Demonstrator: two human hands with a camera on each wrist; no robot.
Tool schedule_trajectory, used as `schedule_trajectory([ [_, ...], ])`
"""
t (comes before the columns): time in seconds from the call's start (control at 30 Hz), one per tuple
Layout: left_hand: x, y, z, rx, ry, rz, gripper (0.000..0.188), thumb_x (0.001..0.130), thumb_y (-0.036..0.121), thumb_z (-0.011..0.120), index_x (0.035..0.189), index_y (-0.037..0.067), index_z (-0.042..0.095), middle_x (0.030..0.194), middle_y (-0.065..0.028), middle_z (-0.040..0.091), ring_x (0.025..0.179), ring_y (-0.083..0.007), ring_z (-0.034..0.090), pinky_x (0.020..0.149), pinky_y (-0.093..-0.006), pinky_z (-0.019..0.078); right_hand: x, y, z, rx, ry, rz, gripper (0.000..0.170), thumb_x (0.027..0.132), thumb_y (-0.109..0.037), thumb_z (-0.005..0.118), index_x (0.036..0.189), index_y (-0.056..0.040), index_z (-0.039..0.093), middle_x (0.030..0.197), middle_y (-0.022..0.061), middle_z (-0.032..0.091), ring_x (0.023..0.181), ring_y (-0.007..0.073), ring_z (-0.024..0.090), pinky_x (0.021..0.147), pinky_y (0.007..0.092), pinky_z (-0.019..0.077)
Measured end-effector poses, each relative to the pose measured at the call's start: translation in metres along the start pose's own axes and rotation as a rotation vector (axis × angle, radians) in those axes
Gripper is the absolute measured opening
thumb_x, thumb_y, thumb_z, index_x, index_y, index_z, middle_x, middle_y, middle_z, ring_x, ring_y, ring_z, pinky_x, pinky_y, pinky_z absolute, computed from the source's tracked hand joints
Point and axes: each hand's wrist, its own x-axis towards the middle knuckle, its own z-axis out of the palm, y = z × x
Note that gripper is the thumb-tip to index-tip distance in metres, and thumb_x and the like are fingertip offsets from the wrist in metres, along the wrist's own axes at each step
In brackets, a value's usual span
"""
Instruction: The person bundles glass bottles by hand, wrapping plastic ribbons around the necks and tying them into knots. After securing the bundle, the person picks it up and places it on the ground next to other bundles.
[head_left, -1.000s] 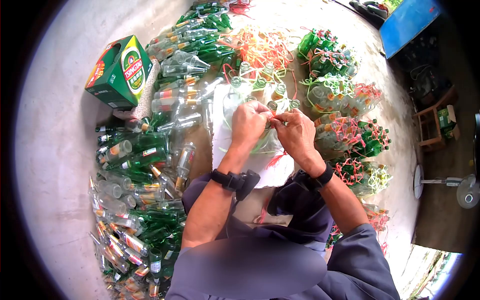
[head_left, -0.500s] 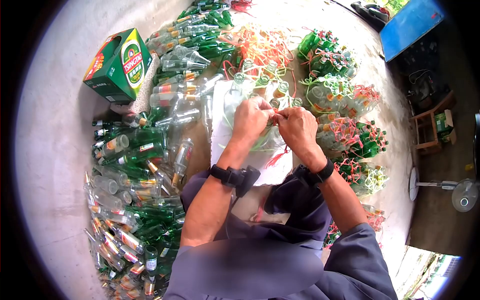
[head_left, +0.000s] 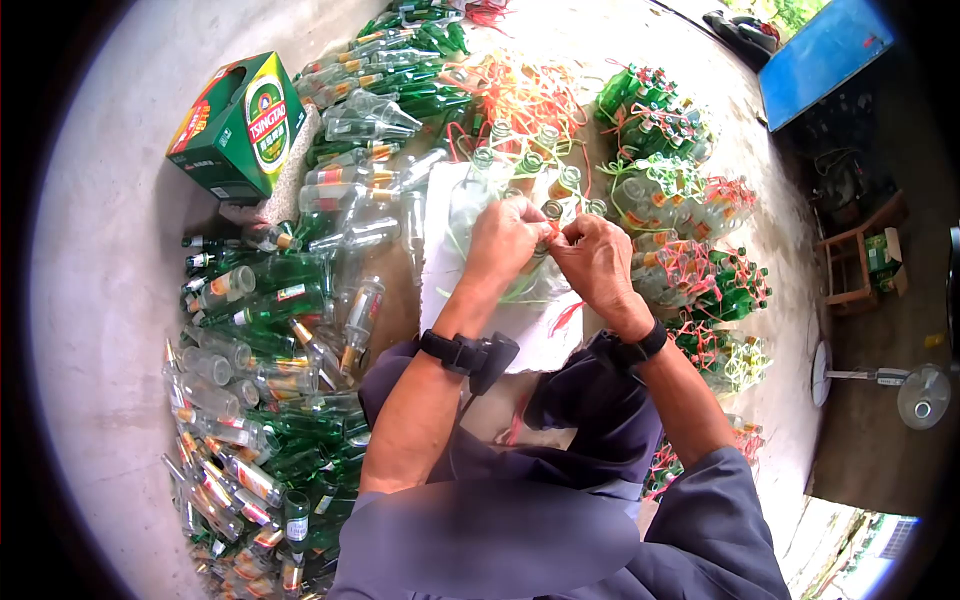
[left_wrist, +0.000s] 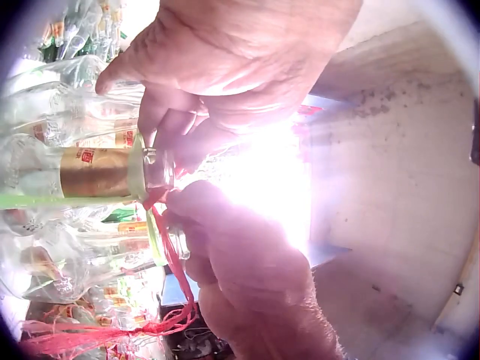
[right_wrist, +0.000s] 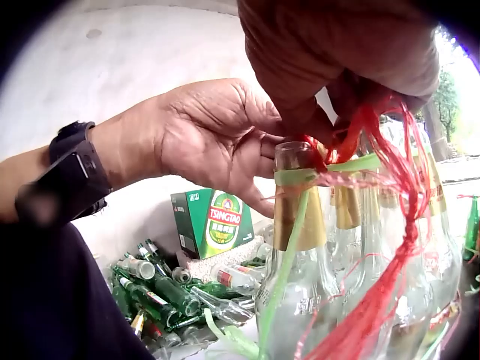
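A bundle of upright clear glass bottles (right_wrist: 296, 277) with gold neck labels stands in front of the person. Light green strapping (right_wrist: 289, 225) runs round the necks. Red plastic string (right_wrist: 367, 142) is looped at the near bottle's neck, its frayed end hanging down. My left hand (head_left: 505, 240) is at the near bottle mouths, thumb and fingertips pinching the string there. From the other side my right hand (head_left: 597, 268) pinches the same string, fingertips close to the left ones. In the right wrist view the right hand's fingers partly hide the knot area.
A white board (head_left: 535, 335) lies under the bundle. Loose bottles (head_left: 290, 300) lie piled at left, beside a green Tsingtao carton (head_left: 240, 130). Tied bundles (head_left: 660, 190) stand in a row at right. A tangle of red string (head_left: 530, 90) lies beyond, and a fan (head_left: 920, 397) stands at far right.
Both hands stay at the same bottle necks. The right hand has turned slightly and its fingers have shifted on the string. The head view has moved a little.
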Motion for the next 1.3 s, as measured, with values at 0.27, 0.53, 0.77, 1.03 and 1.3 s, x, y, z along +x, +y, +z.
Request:
schedule_trajectory([
  [0.27,-0.002,-0.007,0.003,-0.041,0.062,0.051,0.013,0.079,0.009,0.076,0.084,-0.002,0.074,0.079,-0.0179,0.074,0.072,-0.0246,0.071,0.068,-0.0367,0.0539,0.005,-0.001,-0.014,0.158,-0.147,0.167,0.026,0.081,-0.029,0.072,0.076,-0.0031,0.076,0.071,0.0201,0.069,0.071,0.0368,0.070,0.070,0.0441,0.0547],
  [0.53,-0.005,0.001,-0.001,-0.084,-0.010,-0.029,0.004,0.084,0.001,0.069,0.087,-0.002,0.071,0.080,-0.0057,0.070,0.075,-0.0109,0.061,0.071,-0.0272,0.0493,0.009,0.006,-0.015,0.165,-0.187,0.162,0.023,0.083,-0.022,0.068,0.083,-0.0021,0.078,0.072,0.0203,0.070,0.070,0.0351,0.070,0.072,0.0437,0.0552],
  [0.77,-0.002,-0.004,-0.002,-0.143,-0.044,-0.038,0.006,0.084,0.002,0.069,0.089,-0.002,0.071,0.082,-0.0053,0.070,0.077,-0.0114,0.061,0.072,-0.0275,0.0492,0.004,0.003,-0.017,0.130,-0.218,0.049,0.022,0.086,-0.029,0.074,0.089,-0.0074,0.080,0.081,0.0166,0.072,0.077,0.0337,0.071,0.073,0.0422,0.0540],
  [1.03,-0.002,-0.005,-0.002,-0.064,-0.053,-0.033,0.005,0.085,0.002,0.069,0.088,-0.001,0.071,0.082,-0.0040,0.069,0.078,-0.0116,0.061,0.075,-0.0278,0.0490,-0.009,0.010,0.002,0.084,-0.054,-0.005,0.009,0.080,-0.014,0.075,0.087,-0.0078,0.077,0.086,0.0145,0.069,0.081,0.0333,0.069,0.074,0.0423,0.0529],
  [1.3,-0.003,-0.004,-0.005,-0.088,-0.073,-0.019,0.007,0.085,0.003,0.068,0.088,-0.001,0.071,0.082,-0.0045,0.068,0.079,-0.0120,0.060,0.076,-0.0280,0.0487,-0.012,0.004,-0.003,0.189,-0.024,-0.005,0.008,0.082,-0.012,0.074,0.088,-0.0072,0.076,0.087,0.0129,0.069,0.080,0.0303,0.068,0.073,0.0394,0.0529],
])
